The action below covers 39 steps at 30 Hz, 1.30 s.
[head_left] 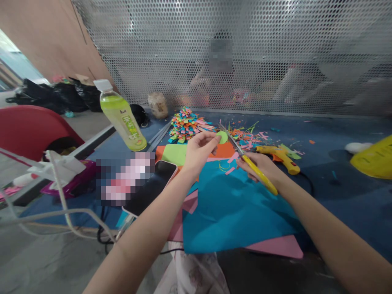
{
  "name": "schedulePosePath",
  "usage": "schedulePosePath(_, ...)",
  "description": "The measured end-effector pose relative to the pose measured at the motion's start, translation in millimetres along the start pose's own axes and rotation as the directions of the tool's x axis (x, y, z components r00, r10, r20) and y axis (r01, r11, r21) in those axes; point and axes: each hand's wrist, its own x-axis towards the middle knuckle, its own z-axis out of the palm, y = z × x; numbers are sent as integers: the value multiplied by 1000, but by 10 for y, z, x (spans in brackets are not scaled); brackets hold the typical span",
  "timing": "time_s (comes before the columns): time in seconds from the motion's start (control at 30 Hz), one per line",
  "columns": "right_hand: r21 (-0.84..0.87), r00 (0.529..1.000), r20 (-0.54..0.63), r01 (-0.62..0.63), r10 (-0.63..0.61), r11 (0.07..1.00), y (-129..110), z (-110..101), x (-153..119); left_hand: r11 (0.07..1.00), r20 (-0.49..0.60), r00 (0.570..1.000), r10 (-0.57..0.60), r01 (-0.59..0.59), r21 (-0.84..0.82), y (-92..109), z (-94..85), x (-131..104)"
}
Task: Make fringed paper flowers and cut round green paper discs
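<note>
My left hand (202, 148) pinches a small round piece of green paper (222, 137) between thumb and fingers. Yellow-handled scissors (259, 173) are in my right hand (260, 165), their blades pointing up and left beside the green circle. Below both hands lies a large blue sheet (235, 204), with thin green trimmings and pink strips on it. Pink, orange and green sheets show around its edges. Just behind my left hand stands a cone of many folded coloured paper pieces (184, 124).
A bottle (122, 118) and a phone (150, 188) are at the left. Coloured scraps (245, 136) lie behind my right hand, near a yellow glue gun (280, 157). A yellow container (375, 159) is at the right; a perforated metal panel (245, 53) rises behind the table.
</note>
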Motion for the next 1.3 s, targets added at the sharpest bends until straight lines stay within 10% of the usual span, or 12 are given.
schedulePosePath(1.3, 60, 994, -9, -106, 107, 993, 6, -19, 13, 1000, -71, 997, 17, -19, -22, 9, -29, 14)
